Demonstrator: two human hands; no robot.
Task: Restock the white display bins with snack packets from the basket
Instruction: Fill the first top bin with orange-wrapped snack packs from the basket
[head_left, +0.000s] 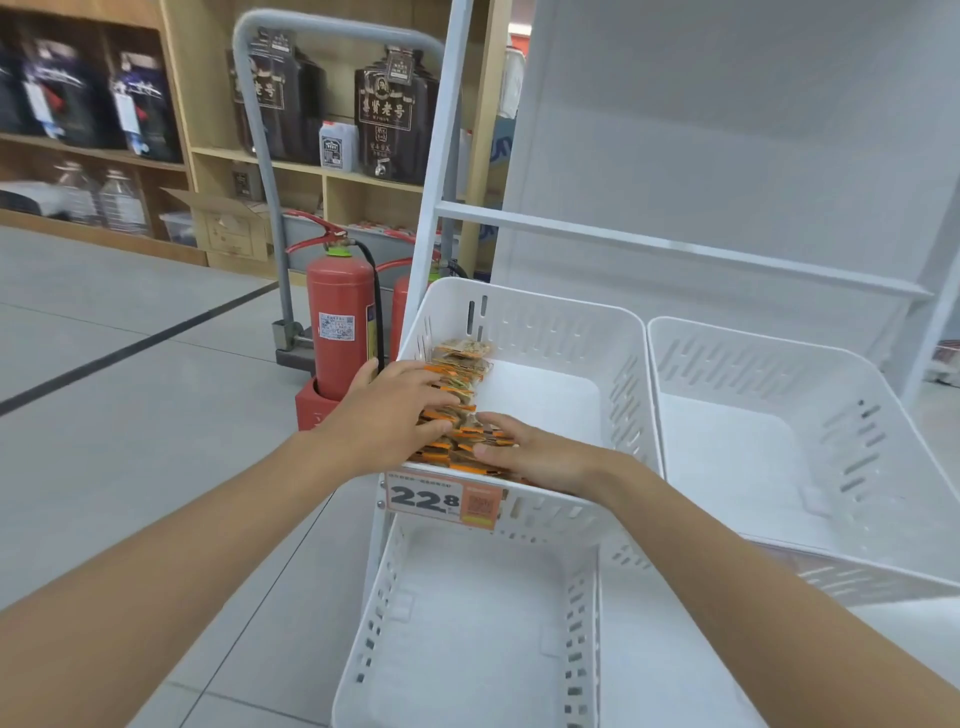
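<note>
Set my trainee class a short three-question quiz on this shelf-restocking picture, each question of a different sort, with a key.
1. True or false: the snack packets stand in a row along the left wall of the bin that bears the price tag.
2. Which hands touch the packets? A. the left hand only. B. the right hand only. C. both.
3. Short answer: what red thing stands on the floor just left of that bin?

Key: 1 true; 2 C; 3 a fire extinguisher.
</note>
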